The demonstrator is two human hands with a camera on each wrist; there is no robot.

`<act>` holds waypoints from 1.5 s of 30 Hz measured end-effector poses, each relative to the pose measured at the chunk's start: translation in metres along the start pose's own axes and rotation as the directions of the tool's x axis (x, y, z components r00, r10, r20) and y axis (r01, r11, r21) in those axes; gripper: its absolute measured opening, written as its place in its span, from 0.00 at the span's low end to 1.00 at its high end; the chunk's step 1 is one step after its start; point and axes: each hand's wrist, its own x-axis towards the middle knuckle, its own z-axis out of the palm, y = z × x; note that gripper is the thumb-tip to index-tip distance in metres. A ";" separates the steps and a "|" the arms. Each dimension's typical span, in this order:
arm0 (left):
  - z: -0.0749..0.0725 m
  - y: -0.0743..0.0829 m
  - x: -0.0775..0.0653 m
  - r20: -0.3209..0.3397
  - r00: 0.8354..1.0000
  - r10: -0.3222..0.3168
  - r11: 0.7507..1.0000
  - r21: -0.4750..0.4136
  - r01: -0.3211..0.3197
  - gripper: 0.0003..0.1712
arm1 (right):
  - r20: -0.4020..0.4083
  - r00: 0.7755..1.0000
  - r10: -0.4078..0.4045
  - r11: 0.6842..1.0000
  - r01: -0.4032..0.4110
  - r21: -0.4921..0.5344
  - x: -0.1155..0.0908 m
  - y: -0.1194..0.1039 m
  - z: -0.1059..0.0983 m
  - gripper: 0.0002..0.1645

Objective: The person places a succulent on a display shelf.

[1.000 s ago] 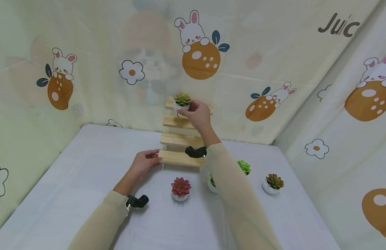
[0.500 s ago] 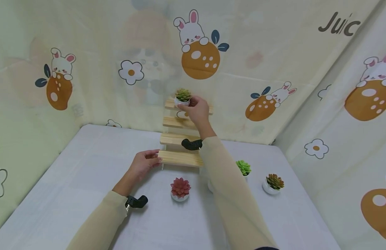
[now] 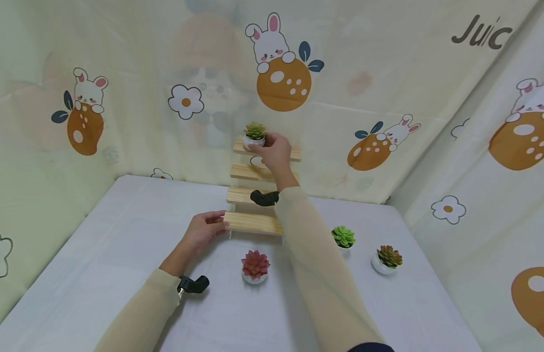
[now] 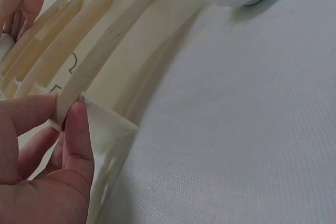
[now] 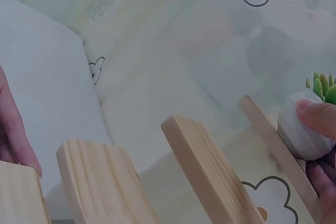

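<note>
A small potted succulent (image 3: 255,133), green in a white pot, is at the top board of a stepped wooden shelf (image 3: 250,222). My right hand (image 3: 275,152) grips its pot from the right side. In the right wrist view the thumb lies on the white pot (image 5: 302,124), right at the top board's edge. Lower down, my left hand (image 3: 203,231) pinches the left end of the lowest board. The left wrist view shows thumb and finger on both faces of that board (image 4: 100,51).
In front of the shelf stands a red succulent (image 3: 255,266) in a white pot. To the right are a bright green succulent (image 3: 343,236) and a brownish one (image 3: 388,259). A patterned curtain (image 3: 325,146) hangs close behind the shelf.
My right hand has lifted the green succulent slightly and shifted a little left along the top board. The right forearm swung left. The left hand stays on the lowest board.
</note>
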 end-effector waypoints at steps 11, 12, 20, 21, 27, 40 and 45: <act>0.002 0.001 -0.002 -0.010 1.000 -0.024 1.000 0.015 0.024 0.27 | -0.028 1.000 0.009 1.000 -0.009 -0.017 0.002 0.000 0.002 0.25; 0.002 0.001 -0.002 -0.012 1.000 -0.028 1.000 0.015 0.028 0.27 | -0.026 1.000 0.010 1.000 -0.010 -0.014 0.002 0.000 0.002 0.26; 0.001 0.000 -0.002 -0.012 1.000 -0.024 1.000 0.016 0.024 0.27 | 0.000 1.000 0.020 1.000 -0.020 -0.007 0.001 -0.001 0.001 0.26; 0.001 0.000 -0.002 -0.011 1.000 -0.023 1.000 0.011 0.023 0.27 | 0.006 1.000 0.025 1.000 -0.025 -0.001 0.000 -0.002 0.001 0.26; 0.003 0.002 -0.003 -0.013 1.000 -0.028 1.000 0.005 0.028 0.27 | 0.016 0.999 0.045 0.999 -0.045 0.017 -0.007 -0.003 -0.007 0.32; 0.001 0.002 -0.003 -0.009 1.000 -0.028 1.000 -0.004 0.028 0.27 | 0.041 0.999 0.025 0.996 -0.029 0.079 -0.039 0.003 -0.034 0.40; 0.002 0.002 -0.004 -0.006 1.000 -0.019 1.000 0.000 0.019 0.27 | 0.052 0.998 -0.023 0.993 0.017 0.114 -0.056 0.012 -0.052 0.36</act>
